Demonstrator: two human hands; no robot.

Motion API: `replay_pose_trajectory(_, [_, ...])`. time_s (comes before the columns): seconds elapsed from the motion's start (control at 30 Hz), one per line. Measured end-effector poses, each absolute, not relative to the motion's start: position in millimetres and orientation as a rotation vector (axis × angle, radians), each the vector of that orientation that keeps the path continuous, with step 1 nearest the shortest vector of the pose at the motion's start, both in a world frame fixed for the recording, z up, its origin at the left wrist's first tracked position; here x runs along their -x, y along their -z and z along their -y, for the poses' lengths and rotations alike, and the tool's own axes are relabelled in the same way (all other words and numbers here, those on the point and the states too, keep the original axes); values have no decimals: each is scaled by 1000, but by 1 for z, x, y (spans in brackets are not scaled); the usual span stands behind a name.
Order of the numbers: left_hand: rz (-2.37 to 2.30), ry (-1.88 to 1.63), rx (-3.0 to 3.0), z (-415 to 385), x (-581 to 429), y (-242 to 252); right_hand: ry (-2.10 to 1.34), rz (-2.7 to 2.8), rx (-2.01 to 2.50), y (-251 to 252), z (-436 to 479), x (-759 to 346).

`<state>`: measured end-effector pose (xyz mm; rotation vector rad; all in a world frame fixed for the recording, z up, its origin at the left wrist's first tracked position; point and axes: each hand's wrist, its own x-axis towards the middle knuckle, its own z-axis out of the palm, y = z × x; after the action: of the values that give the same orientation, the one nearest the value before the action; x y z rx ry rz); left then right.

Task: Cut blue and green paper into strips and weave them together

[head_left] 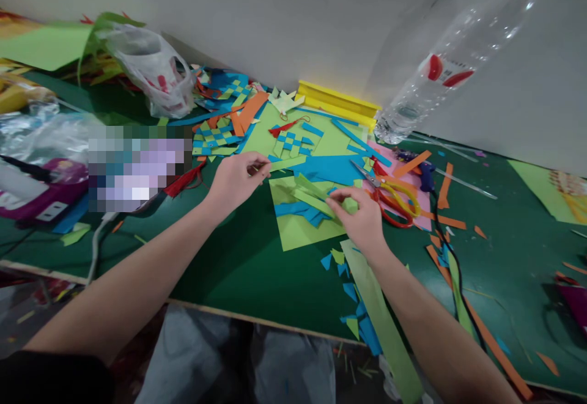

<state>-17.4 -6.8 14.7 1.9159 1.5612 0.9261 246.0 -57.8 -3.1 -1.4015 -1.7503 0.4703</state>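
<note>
My left hand (pixel 241 178) pinches the end of a light green paper strip (pixel 288 162) between thumb and fingers, above the table. My right hand (pixel 358 211) is closed on another green paper strip (pixel 314 201), over a pile of green and blue strips. That pile lies on a square green sheet (pixel 298 239). Blue paper (pixel 328 167) is just behind it. Scissors with red and yellow handles (pixel 392 199) lie to the right of my right hand, blades toward the pile. Beyond the hands is a woven blue-and-green checkered piece (pixel 291 142) with a red tassel (pixel 285 128).
A tall plastic bottle (pixel 444 74) stands by the wall, near a yellow plastic channel (pixel 339 103). Left are a plastic bag (pixel 151 74), a blurred-out phone-like item (pixel 142 172) and a purple device (pixel 46 193). A glue gun (pixel 420 168) and orange scraps (pixel 444 185) lie right.
</note>
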Motion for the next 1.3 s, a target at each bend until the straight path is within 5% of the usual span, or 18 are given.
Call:
replay_pose_trajectory(0.3, [-1562,-913,-1922,7,17,-16,-425,1402,1463,11,49,-257])
replay_pose_trajectory(0.6, [-1570,-914,-1955,8,16,-16,-6,1948,1405,2,61,-243])
replay_pose_trajectory(1.3, [-1556,-953,-1943,7,16,-13,6,1891,1475,10,52,-254])
